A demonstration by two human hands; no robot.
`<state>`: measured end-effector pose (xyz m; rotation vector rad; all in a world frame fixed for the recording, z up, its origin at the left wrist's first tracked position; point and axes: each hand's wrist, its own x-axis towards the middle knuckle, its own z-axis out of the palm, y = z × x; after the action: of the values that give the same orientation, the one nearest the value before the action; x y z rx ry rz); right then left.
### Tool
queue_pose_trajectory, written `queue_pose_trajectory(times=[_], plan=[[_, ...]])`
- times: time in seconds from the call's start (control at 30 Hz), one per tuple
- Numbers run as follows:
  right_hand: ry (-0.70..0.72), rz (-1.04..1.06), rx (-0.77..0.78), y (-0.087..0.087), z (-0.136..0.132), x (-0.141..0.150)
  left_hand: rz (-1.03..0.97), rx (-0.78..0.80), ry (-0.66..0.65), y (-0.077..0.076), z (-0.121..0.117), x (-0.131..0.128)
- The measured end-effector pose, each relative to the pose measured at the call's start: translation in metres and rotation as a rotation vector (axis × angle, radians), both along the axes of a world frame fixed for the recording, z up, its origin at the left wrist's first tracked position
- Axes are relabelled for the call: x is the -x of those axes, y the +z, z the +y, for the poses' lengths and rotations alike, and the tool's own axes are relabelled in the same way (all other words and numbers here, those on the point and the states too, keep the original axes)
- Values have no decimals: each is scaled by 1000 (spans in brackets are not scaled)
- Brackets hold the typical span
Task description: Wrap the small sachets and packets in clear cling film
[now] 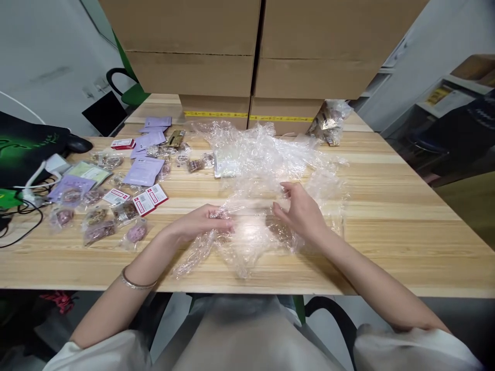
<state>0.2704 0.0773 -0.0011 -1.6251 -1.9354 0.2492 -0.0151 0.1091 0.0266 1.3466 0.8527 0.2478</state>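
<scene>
A large crumpled heap of clear plastic wrap [251, 149] spreads over the middle of the wooden table, its near end reaching down between my hands. My left hand [201, 221], with a bracelet on its forearm, is closed on the left edge of this plastic, thumb towards me. Whether anything else sits inside that grip is hard to see. On the other side, my right hand [305, 211] hovers at the plastic, thumb and fingers apart with a gap between them. Under its thumb lies a darker patch seen through the film; I cannot make out what it is.
Tall cardboard boxes [216, 72] stand at the back. To the left lie purple packets [144, 171], red-and-white cards [150, 200] and several small bagged items [137, 232]. Cables [29, 201] and a black mouse [79, 143] are farther left. A bulging clear bag [330, 121] sits back right.
</scene>
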Motion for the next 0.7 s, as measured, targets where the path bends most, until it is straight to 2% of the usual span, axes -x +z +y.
queue_pose_trajectory(times=[0.07, 0.17, 0.27, 0.33, 0.4, 0.47, 0.57, 0.7], plan=[[13, -98, -103, -1, 2, -1, 10, 23, 8, 2, 2, 3], [14, -97, -67, 5, 4, -17, 53, -7, 26, 8, 7, 21], [-64, 59, 3, 16, -1, -31, 99, -64, 144, 15, 10, 40], [-79, 195, 35, 22, -8, -27, 102, -72, 206, 17, 8, 42], [-18, 247, 103, 24, -14, -11, 67, -63, 210, 18, 3, 35], [62, 220, 208, 21, -17, 9, 15, -33, 154, 15, -5, 22], [101, 240, 352, 12, -12, 31, -63, 43, 84, 9, -16, 5], [159, 536, 484, 8, -3, 38, -191, 89, 77, 4, -25, -5]])
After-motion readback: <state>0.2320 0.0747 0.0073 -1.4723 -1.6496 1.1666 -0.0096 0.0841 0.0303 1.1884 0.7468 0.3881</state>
